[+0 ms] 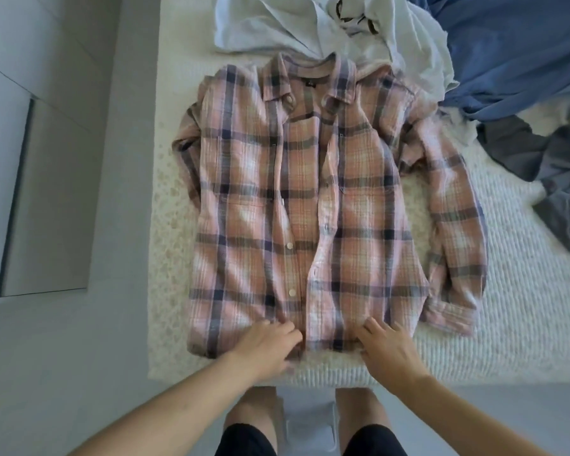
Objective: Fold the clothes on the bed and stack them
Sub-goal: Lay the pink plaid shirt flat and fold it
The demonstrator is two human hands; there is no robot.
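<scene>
1. While both hands sit at the near hem, the left hand (270, 343) has its fingers curled at the bottom of the button placket, seemingly pinching the fabric edge there, though the grip itself is partly hidden; the right hand (384, 347) lies with straight, relaxed fingers pressing the cloth flat.
2. Directly under and beyond the fingertips, the plaid shirt (310, 209) lies front up on the white bedspread (507, 324), collar at the far end, plackets not quite meeting.
3. Judged from this, the step is squaring the front: draw the two plackets together at the hem, then smooth away from the fingers toward the collar, so no ridge is trapped.
4. Outward to the right of the fingers, the right sleeve (454, 225) lies loose and crumpled; it needs straightening before folding.
5. Farthest from the fingers, a white garment (277, 24), blue cloth (514, 54) and grey clothing (560, 179) wait unfolded.
</scene>
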